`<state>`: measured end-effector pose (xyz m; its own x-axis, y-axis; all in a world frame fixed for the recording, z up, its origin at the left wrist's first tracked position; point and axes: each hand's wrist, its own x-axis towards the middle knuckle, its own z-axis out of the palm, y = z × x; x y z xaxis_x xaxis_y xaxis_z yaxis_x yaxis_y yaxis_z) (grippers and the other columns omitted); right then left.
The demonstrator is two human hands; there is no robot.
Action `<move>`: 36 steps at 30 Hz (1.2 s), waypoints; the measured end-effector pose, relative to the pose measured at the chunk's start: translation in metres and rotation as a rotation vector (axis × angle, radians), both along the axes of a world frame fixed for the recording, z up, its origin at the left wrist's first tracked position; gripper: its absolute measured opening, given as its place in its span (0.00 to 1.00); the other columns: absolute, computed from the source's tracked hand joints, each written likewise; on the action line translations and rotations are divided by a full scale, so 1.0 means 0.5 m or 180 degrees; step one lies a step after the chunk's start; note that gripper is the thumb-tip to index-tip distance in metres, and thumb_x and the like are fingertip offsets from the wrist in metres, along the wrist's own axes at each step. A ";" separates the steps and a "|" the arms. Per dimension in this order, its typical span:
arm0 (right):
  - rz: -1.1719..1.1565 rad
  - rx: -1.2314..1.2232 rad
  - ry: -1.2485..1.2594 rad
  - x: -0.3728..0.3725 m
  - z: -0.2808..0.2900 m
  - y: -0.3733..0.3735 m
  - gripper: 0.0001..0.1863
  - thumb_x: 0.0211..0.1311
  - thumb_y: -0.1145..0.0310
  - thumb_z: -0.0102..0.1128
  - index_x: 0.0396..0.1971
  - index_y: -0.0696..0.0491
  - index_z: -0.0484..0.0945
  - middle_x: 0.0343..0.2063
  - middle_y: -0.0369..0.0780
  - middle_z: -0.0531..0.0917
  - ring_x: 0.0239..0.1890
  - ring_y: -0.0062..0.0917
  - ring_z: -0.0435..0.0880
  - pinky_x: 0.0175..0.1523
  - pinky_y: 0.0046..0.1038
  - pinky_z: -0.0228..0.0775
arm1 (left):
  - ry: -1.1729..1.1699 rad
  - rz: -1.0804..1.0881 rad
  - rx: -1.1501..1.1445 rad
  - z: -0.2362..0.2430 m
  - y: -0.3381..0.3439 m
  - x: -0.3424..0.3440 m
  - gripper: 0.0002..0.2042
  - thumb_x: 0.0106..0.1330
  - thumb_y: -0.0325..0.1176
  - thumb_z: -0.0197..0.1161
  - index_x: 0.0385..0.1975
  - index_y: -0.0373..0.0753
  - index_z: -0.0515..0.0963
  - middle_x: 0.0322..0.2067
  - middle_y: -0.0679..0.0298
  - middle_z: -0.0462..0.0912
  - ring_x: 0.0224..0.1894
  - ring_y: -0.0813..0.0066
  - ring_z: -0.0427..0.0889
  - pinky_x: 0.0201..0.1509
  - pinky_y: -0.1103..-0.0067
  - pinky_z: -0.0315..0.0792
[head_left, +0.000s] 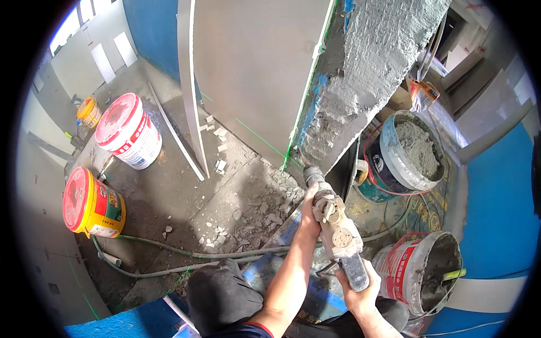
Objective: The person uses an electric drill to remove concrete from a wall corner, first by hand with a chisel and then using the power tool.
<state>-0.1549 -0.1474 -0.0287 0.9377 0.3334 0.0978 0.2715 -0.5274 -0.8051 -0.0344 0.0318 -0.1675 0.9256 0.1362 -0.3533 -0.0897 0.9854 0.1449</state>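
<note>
I hold a dusty rotary hammer drill at a slant. My left hand is wrapped round its front collar, and my right hand grips the rear handle. Its bit points at the lower end of a rough, grey cement-coated strip beside a smooth grey panel. Where the bit meets that surface is too small to tell exactly. A green laser line runs up the panel's right edge. Broken chips and rubble lie on the floor below.
Buckets stand around: yellow, red-lidded white, a small yellow one, one full of cement, and a white one at lower right. A hose crosses the floor. A long straight bar lies left.
</note>
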 end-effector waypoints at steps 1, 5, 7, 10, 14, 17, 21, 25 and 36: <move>0.0053 0.0037 -0.0029 0.000 0.003 0.006 0.16 0.51 0.71 0.77 0.38 0.57 0.80 0.29 0.44 0.85 0.31 0.37 0.86 0.40 0.33 0.76 | 0.0005 0.0012 0.0030 0.000 0.008 -0.006 0.24 0.64 0.59 0.60 0.39 0.41 0.78 0.31 0.59 0.84 0.32 0.63 0.85 0.41 0.68 0.81; 0.0166 -0.0032 -0.0067 0.011 0.011 0.018 0.16 0.51 0.72 0.77 0.38 0.57 0.81 0.27 0.45 0.84 0.31 0.39 0.85 0.40 0.33 0.76 | 0.0232 -0.0044 0.0022 -0.038 0.022 0.001 0.33 0.61 0.67 0.56 0.43 0.37 0.76 0.34 0.50 0.85 0.33 0.56 0.85 0.39 0.63 0.81; 0.0148 -0.0089 0.0119 0.021 0.015 0.030 0.15 0.50 0.72 0.76 0.37 0.57 0.81 0.28 0.45 0.84 0.31 0.39 0.85 0.40 0.33 0.76 | 0.0110 -0.0141 0.0166 -0.016 0.032 -0.007 0.35 0.59 0.70 0.56 0.41 0.37 0.77 0.34 0.51 0.85 0.32 0.58 0.85 0.39 0.65 0.81; 0.0218 -0.0115 -0.0058 0.017 0.035 0.039 0.16 0.50 0.72 0.76 0.38 0.59 0.80 0.30 0.47 0.83 0.32 0.41 0.85 0.39 0.34 0.76 | 0.0115 -0.0049 0.0223 -0.004 0.026 -0.020 0.33 0.60 0.67 0.58 0.40 0.36 0.78 0.33 0.52 0.85 0.34 0.59 0.85 0.39 0.65 0.81; -0.0107 -0.0092 0.0266 -0.010 0.042 0.016 0.19 0.48 0.71 0.77 0.40 0.61 0.80 0.30 0.39 0.85 0.32 0.23 0.82 0.42 0.27 0.75 | 0.0007 -0.0231 -0.0012 0.024 0.006 -0.043 0.31 0.62 0.65 0.59 0.42 0.37 0.78 0.33 0.55 0.84 0.33 0.61 0.85 0.41 0.68 0.81; -0.0487 -0.0089 0.0640 -0.023 0.056 0.001 0.16 0.47 0.72 0.76 0.36 0.59 0.81 0.29 0.35 0.84 0.31 0.18 0.81 0.40 0.25 0.74 | -0.0064 -0.0299 -0.0123 0.009 -0.019 -0.046 0.24 0.68 0.59 0.58 0.43 0.41 0.77 0.35 0.59 0.84 0.35 0.63 0.84 0.46 0.67 0.79; -0.0642 0.0176 0.0799 -0.018 0.056 -0.012 0.15 0.48 0.74 0.75 0.36 0.58 0.80 0.28 0.34 0.83 0.30 0.17 0.80 0.39 0.24 0.74 | -0.0122 -0.0436 0.0022 0.014 -0.028 -0.048 0.25 0.70 0.60 0.54 0.44 0.41 0.78 0.36 0.58 0.85 0.38 0.63 0.85 0.47 0.67 0.79; -0.0529 0.0446 0.0926 0.001 0.046 -0.019 0.14 0.49 0.75 0.75 0.36 0.58 0.80 0.28 0.33 0.82 0.30 0.16 0.79 0.38 0.22 0.72 | -0.0278 -0.0243 0.0310 -0.004 -0.010 -0.040 0.30 0.69 0.66 0.52 0.47 0.40 0.76 0.39 0.59 0.84 0.39 0.64 0.84 0.49 0.67 0.79; -0.0954 0.0575 0.1529 -0.032 0.089 -0.073 0.20 0.50 0.76 0.75 0.44 0.61 0.81 0.36 0.37 0.85 0.37 0.21 0.82 0.46 0.24 0.73 | 0.2233 0.0186 0.3629 -0.190 0.210 0.031 0.21 0.64 0.50 0.66 0.32 0.32 0.83 0.30 0.56 0.87 0.33 0.66 0.85 0.40 0.69 0.76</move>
<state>-0.1709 -0.1840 0.0158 0.9416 0.0647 -0.3303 -0.2852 -0.3680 -0.8850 -0.0189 0.1370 -0.2626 0.5794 0.7036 -0.4114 0.3041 0.2817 0.9101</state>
